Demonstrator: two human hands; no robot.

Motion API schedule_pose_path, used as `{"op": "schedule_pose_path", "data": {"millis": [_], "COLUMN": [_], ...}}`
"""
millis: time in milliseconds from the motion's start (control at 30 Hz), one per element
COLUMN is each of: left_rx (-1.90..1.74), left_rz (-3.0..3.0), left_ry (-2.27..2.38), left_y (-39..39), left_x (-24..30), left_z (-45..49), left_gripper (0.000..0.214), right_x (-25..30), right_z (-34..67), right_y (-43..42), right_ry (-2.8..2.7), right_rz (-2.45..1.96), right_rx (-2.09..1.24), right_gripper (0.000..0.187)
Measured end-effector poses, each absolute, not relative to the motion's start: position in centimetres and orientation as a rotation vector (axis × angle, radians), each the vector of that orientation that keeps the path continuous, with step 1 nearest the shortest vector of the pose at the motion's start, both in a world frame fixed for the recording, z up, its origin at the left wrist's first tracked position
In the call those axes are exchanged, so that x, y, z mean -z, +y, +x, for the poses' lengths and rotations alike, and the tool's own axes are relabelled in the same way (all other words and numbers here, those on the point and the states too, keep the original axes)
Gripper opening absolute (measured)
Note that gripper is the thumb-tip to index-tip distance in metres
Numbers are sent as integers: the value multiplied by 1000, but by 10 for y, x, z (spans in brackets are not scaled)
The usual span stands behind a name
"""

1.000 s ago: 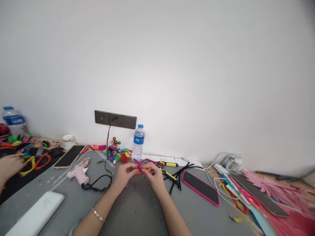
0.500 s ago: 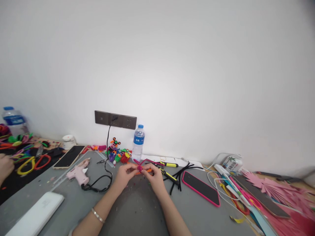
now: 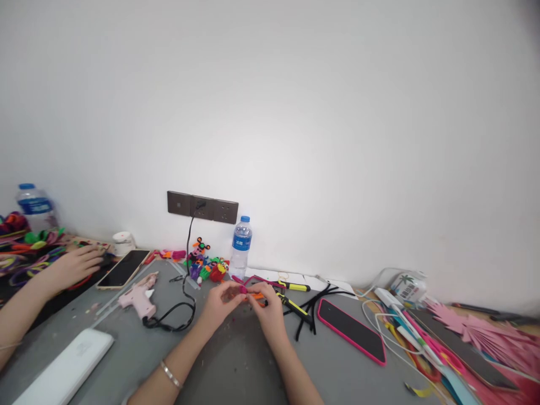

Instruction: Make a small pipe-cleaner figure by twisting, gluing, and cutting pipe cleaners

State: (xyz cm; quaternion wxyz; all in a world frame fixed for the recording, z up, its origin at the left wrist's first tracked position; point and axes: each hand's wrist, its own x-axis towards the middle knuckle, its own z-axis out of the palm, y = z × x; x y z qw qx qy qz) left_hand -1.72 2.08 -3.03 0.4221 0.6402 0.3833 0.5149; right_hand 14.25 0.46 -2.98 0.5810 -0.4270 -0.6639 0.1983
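Observation:
My left hand (image 3: 218, 306) and my right hand (image 3: 267, 308) meet above the grey mat (image 3: 230, 360), fingertips pinched together. Between them is a small coiled magenta pipe cleaner (image 3: 243, 289), with a loose magenta length rising behind the fingers. Orange fuzzy pieces (image 3: 255, 296) show by the right fingers; whether they are held or lie on the mat I cannot tell. Yellow-and-black pliers (image 3: 295, 308) lie just beyond my right hand, beside black pipe cleaners (image 3: 311, 306). Finished pipe-cleaner figures (image 3: 208, 267) stand behind my left hand.
A water bottle (image 3: 241, 247) stands by the wall. To the left are a pink glue gun (image 3: 138, 298) with its cord, a phone (image 3: 125, 269) and a white power bank (image 3: 70, 365). A co-worker's hand (image 3: 76, 264) reaches over dark scissors. On the right lies a pink-cased phone (image 3: 351, 332).
The co-worker's hand has reached further in from the left, toward the phone. My hands keep their pinch on the magenta coil. The view has shifted slightly.

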Motion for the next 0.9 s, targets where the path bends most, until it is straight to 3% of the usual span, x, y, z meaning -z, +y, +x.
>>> {"op": "schedule_pose_path", "data": {"millis": [300,433,500,900], "left_rx": [-1294,-1280,-1283,-1361], "left_rz": [1545,1493,1501,1586], "left_ry": [1009,988,964,865], "left_y": [21,19,19,20], "left_x": [29,27,26,26], "left_z": [-15,-14,-15,-16], "left_gripper": [22,24,24,24], "right_x": [28,37,41,27], "right_z": [138,134,134,139], "right_y": [1,1,1,0], "right_ry": [-1582,-1502,-1501,-1618], "right_rz": [-1006,-980,-978,-997], "right_rx": [-490,-703,-759,-590], "right_gripper": [7,43,48,16]}}
